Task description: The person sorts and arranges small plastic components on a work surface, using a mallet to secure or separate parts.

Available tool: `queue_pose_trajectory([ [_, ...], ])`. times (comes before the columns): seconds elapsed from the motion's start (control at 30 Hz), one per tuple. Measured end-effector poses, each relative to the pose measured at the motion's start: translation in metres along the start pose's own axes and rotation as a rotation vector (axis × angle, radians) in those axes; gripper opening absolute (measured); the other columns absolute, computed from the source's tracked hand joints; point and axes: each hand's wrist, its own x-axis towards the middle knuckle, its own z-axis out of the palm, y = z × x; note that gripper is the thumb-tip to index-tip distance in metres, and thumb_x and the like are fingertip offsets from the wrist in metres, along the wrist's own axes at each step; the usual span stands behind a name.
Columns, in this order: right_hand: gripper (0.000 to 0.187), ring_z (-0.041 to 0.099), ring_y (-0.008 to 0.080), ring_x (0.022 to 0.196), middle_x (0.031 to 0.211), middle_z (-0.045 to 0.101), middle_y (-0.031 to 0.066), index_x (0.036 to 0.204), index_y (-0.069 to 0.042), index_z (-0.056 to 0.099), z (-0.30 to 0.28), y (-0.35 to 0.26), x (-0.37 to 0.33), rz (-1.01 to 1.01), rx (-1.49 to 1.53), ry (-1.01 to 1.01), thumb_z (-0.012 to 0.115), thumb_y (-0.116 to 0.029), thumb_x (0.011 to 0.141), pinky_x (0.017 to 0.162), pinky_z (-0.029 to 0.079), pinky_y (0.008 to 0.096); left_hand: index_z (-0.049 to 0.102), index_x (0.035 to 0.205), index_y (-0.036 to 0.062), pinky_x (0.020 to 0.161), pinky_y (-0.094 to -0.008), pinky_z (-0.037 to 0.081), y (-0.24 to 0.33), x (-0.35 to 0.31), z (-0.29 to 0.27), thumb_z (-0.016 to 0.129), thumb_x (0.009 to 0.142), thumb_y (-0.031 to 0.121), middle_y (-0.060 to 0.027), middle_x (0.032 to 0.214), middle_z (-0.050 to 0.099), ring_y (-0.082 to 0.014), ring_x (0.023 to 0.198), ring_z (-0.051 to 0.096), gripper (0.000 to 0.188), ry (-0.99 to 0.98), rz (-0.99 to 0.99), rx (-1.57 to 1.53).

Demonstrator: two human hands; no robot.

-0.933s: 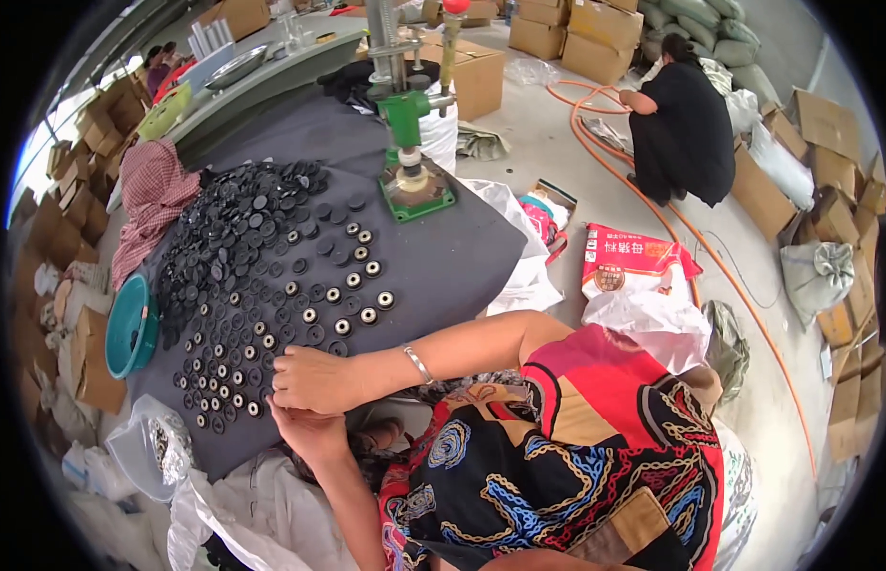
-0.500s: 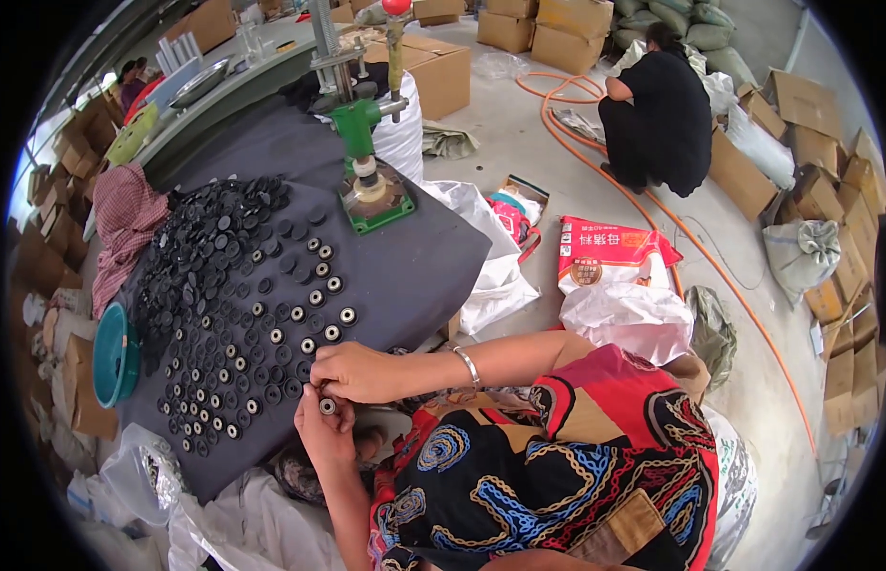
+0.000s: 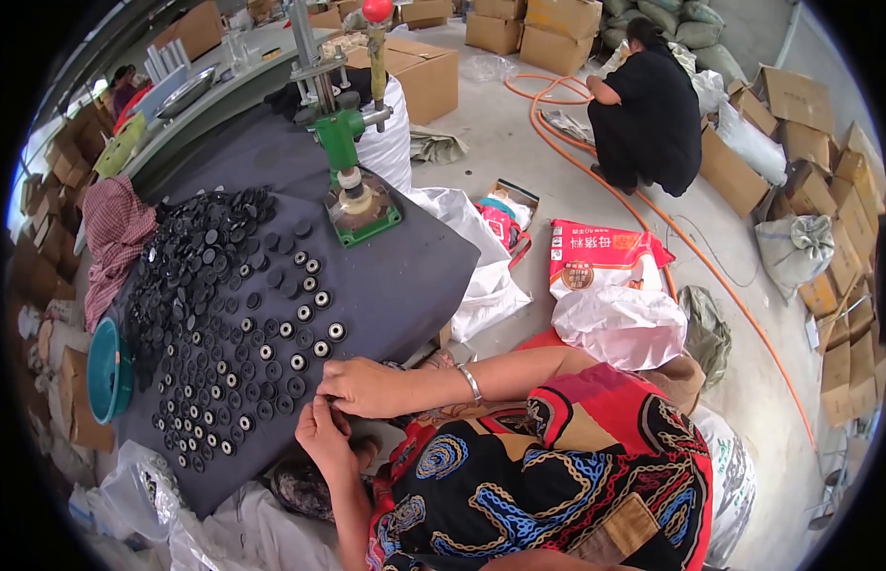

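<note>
In front of me, just off the near edge of the dark-covered table [image 3: 419, 249], my two hands meet with their fingertips pinched together. Between them shows a small dark edge of a black wheel [image 3: 332, 402], mostly hidden by fingers. My left hand [image 3: 321, 436] grips it from below, and my right hand [image 3: 359, 388], with a silver bangle at the wrist, closes on it from above. Close by on the cloth lie black wheels with metal centres [image 3: 321, 300] in loose rows, beside plain black ring pieces [image 3: 264, 409]. Farther left is a heap of black discs [image 3: 215, 233].
A green hand press [image 3: 340, 141] with a red-knobbed lever stands at the table's far side. A teal basin [image 3: 104, 381] is at the left edge. Sacks [image 3: 619, 328], cardboard boxes [image 3: 738, 171] and an orange hose [image 3: 738, 295] are on the floor. A person in black [image 3: 649, 114] squats beyond.
The wheel's metal-centred face, visible in my left hand before, is now turned out of sight behind the fingers. My right fingers have closed in over it. The whole view has shifted slightly.
</note>
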Motion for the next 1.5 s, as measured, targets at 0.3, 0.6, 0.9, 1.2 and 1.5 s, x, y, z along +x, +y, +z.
queue_pose_trajectory([
  [0.3,0.02,0.061,0.0376,0.08,0.087,0.06,0.0178,0.087,0.001,0.064,-0.012,-0.003,0.003,0.012,0.056,-0.11,0.065,-0.012,0.072,0.072,0.05,0.0445,0.052,0.069,0.0071,0.04,-0.0207,0.022,-0.005,0.002,-0.01,0.054,0.099,0.017,0.005,0.056,0.043,-0.002,0.045,0.034,0.032,-0.06,0.123,0.064],
  [0.6,0.023,0.058,0.0085,0.068,0.078,0.06,0.0036,0.098,-0.004,0.066,-0.076,0.012,0.016,0.1,-0.022,0.126,0.069,-0.003,0.076,0.06,0.047,0.0242,0.063,0.093,-0.0037,0.068,-0.0273,0.047,0.017,0.064,-0.084,0.059,0.094,0.009,-0.0074,0.081,0.064,-0.0144,0.071,0.057,0.013,0.707,0.748,0.506],
  [0.9,0.023,0.058,0.0121,0.067,0.083,0.062,0.0073,0.097,0.004,0.065,-0.098,0.044,0.108,0.079,-0.249,0.024,0.068,-0.005,0.076,0.061,0.048,0.0264,0.065,0.105,-0.002,0.07,-0.0331,0.052,-0.003,0.081,-0.128,0.052,0.094,0.005,-0.0146,0.094,0.068,-0.0274,0.079,0.066,0.018,0.826,0.855,0.71],
  [1.2,0.025,0.066,0.03,0.08,0.087,0.068,0.0162,0.093,0.002,0.068,-0.059,0.042,0.182,-0.055,-0.425,-0.135,0.067,-0.013,0.072,0.073,0.052,0.0379,0.065,0.104,-0.0002,0.069,-0.0363,0.052,-0.002,0.078,-0.129,0.053,0.091,0.003,-0.0134,0.092,0.069,-0.0298,0.079,0.066,0.018,0.82,0.824,0.715],
  [1.5,0.025,0.067,0.0319,0.086,0.091,0.07,0.0148,0.096,-0.004,0.07,-0.012,0.069,0.232,-0.012,-0.61,-0.32,0.067,-0.011,0.073,0.077,0.052,0.0413,0.065,0.103,-0.0006,0.065,-0.0343,0.051,-0.004,0.077,-0.13,0.055,0.09,0.0,-0.013,0.089,0.069,-0.0263,0.073,0.066,0.016,0.799,0.802,0.706],
])
